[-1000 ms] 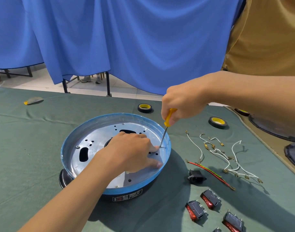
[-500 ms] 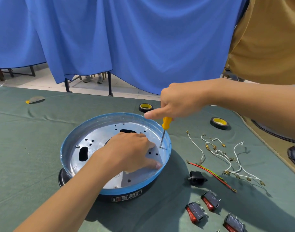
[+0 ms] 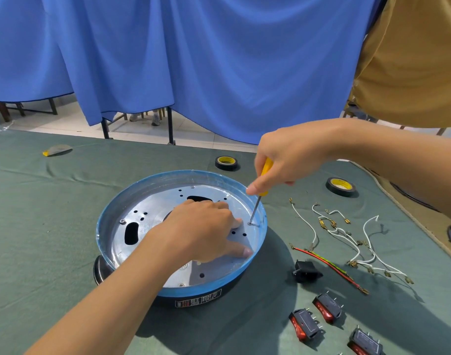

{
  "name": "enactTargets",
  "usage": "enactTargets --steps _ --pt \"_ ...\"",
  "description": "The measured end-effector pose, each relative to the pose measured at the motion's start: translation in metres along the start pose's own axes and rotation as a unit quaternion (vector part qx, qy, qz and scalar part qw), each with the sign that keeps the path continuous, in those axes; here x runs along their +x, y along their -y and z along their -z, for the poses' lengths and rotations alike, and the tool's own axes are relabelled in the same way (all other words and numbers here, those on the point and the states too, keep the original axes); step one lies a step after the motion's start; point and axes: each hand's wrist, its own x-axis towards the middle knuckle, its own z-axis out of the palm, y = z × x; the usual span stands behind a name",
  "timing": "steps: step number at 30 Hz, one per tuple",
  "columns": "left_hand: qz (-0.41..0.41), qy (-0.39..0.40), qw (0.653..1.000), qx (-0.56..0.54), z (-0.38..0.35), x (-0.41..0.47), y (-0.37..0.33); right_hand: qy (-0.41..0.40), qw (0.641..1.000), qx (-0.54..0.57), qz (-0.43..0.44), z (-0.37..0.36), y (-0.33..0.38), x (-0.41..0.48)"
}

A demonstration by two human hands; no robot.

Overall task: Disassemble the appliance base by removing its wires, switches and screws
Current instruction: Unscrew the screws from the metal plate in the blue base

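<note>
1. Head view, setting: the worktop (image 3: 53, 226) is covered in green cloth. A blue curtain (image 3: 193, 60) hangs behind it.
2. The appliance base (image 3: 260, 240), round with a blue wall and a black underside, sits at the middle of the worktop. The metal plate (image 3: 152, 219) inside it faces up and has several holes and cut-outs.
3. The left hand (image 3: 201, 231) lies on the plate with nothing in its grip. Its fingers are spread and pressing down, the thumb tip close to the near right wall.
4. The right hand (image 3: 288, 155) has its fingers wrapped round the yellow handle of a screwdriver (image 3: 266, 166). The shaft slants down and left.
5. The screwdriver tip sits on a screw (image 3: 250, 223) at the plate's right edge, just beside a left fingertip. A second screw (image 3: 122, 221) is seated on the plate's left side.
6. Parts lying loose to the right of the base:
   - white wires (image 3: 333, 229) with brass terminals, in a tangle;
   - a red and yellow-green wire (image 3: 329, 265), nearer the base;
   - a black socket (image 3: 306, 271);
   - three red-and-black rocker switches (image 3: 328, 307), at the near right.
7. Two rolls of black tape with yellow cores lie behind the base, one (image 3: 226, 162) just beyond the rim and one (image 3: 341, 186) further right.
</note>
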Motion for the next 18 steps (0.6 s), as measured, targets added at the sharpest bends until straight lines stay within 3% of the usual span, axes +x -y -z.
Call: enactTargets --steps 4,18 --pt "0.002 -0.011 1.0 -0.006 -0.002 0.002 0.002 0.042 0.996 0.036 -0.064 -0.002 0.003 0.002" --pt "0.005 0.001 1.0 -0.03 0.001 0.005 0.003 0.014 0.991 -0.118 0.062 0.002 0.013 0.005"
